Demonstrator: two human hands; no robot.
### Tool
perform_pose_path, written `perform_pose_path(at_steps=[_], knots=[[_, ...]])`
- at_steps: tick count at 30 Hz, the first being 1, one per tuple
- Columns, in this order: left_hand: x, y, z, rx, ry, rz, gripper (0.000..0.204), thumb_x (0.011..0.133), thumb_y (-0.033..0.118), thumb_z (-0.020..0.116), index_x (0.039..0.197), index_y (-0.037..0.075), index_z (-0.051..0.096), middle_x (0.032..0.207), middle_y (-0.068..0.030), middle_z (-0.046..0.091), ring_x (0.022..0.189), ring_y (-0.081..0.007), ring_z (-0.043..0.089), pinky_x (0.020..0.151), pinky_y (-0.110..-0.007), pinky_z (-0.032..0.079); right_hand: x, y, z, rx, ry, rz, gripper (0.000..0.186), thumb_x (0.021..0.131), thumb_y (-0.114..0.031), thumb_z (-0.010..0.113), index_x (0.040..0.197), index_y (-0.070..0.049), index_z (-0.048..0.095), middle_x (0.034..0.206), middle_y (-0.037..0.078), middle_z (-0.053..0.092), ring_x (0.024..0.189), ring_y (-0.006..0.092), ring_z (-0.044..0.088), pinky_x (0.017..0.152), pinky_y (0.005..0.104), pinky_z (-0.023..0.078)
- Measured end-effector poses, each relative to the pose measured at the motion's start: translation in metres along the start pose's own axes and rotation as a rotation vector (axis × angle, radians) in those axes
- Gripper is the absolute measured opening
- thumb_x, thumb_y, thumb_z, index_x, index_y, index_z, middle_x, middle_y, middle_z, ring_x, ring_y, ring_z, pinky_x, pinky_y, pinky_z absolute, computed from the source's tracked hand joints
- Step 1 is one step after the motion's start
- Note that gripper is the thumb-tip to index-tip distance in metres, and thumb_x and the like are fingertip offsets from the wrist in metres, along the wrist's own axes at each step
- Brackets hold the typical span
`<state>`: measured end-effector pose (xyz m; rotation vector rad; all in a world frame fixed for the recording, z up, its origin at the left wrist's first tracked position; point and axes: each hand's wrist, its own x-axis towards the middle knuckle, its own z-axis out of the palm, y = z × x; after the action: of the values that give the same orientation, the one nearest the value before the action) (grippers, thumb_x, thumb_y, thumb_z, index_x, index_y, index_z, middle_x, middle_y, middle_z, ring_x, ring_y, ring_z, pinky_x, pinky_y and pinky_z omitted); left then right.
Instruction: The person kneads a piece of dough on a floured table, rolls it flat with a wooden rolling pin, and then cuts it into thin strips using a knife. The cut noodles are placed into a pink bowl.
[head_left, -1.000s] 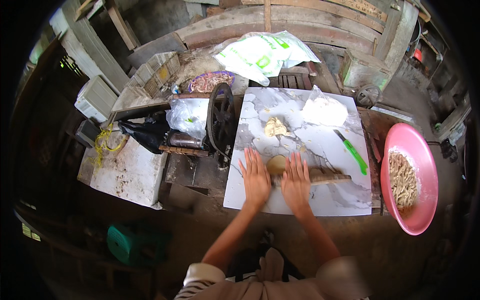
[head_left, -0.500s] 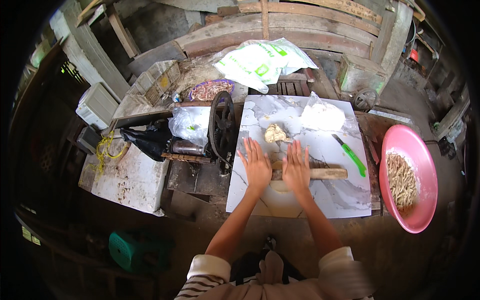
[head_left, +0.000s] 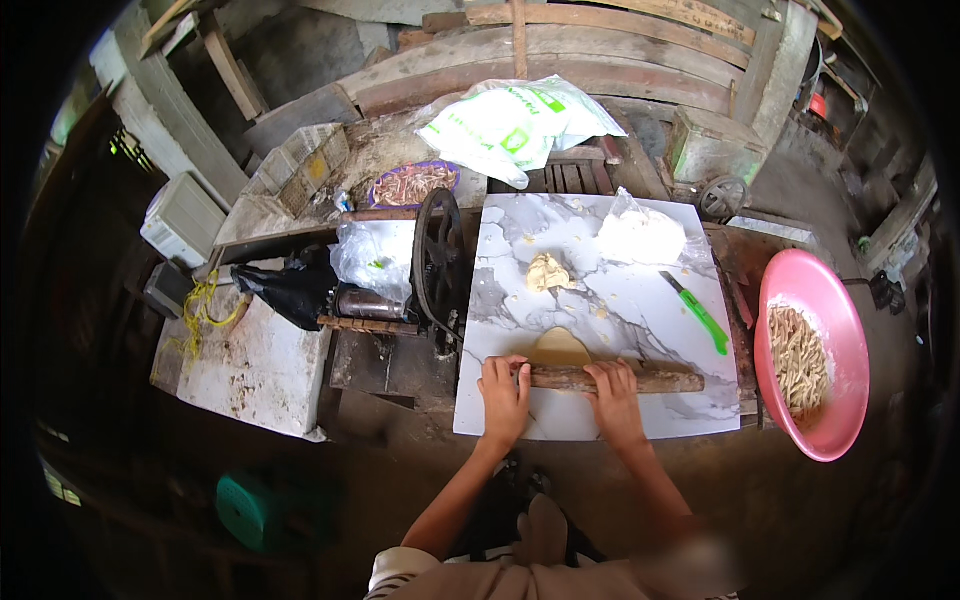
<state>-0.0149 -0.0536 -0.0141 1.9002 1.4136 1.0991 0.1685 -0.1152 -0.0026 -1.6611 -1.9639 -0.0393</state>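
A wooden rolling pin (head_left: 660,382) lies crosswise near the front edge of a white marbled board (head_left: 520,300). My left hand (head_left: 505,400) is curled over its left end, thumb and fingers closing around the wood. Further right along the pin, my right hand (head_left: 615,395) grips it with bent fingers. Just beyond the pin, between the hands, shows a flattened oval of dough (head_left: 561,346), its near part hidden. A rough lump of dough (head_left: 548,272) sits farther back. To the right lies a green-handled knife (head_left: 704,318), below a clear bag of white flour (head_left: 642,235).
A pink basin (head_left: 842,350) of cut dough strips stands right of the board. On the left are a black handwheel (head_left: 437,260) and a clear plastic bag (head_left: 372,258). Behind lie a white-and-green sack (head_left: 520,130) and a purple-rimmed tray (head_left: 414,184). A green stool (head_left: 243,512) stands lower left.
Both hands have drawn the rolling pin toward me, nearer the front edge. The flat palms and outstretched fingers are now curled over the wood, and more of the flattened dough shows beyond it.
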Motion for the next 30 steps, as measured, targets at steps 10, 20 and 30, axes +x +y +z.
perform_pose_path(at_steps=[10,20,30], knots=[[0.037,0.01,0.036,0.113,0.043,-0.046,0.027,0.091,0.015,0.049,0.116,0.006,0.048,0.112,-0.0153,0.044,0.108,-0.0318,0.039,0.09,-0.045,0.028,0.043,-0.01,0.003,-0.056,0.077,0.245,0.034,0.087,-0.015,0.055,0.119,-0.004,0.052,0.121,0.014,0.052,0.126,0.0314,0.04,0.111,0.0548,0.019],[0.115,0.008,0.063,0.185,0.094,-0.134,0.039,0.091,0.016,0.048,0.128,0.005,0.039,0.12,-0.0168,0.041,0.114,-0.0335,0.035,0.095,-0.05,0.023,0.128,0.014,0.042,-0.387,0.159,0.306,0.044,0.096,-0.025,0.042,0.134,-0.002,0.045,0.144,0.013,0.039,0.141,0.0268,0.022,0.113,0.054,0.012],[0.056,0.0,0.059,0.114,0.077,-0.124,0.042,0.094,0.018,0.046,0.134,0.007,0.037,0.12,-0.0156,0.041,0.113,-0.0333,0.035,0.095,-0.049,0.022,0.069,-0.005,0.042,-0.339,0.042,0.275,0.042,0.095,-0.022,0.041,0.128,0.002,0.051,0.142,0.014,0.042,0.139,0.025,0.027,0.112,0.0545,0.018]])
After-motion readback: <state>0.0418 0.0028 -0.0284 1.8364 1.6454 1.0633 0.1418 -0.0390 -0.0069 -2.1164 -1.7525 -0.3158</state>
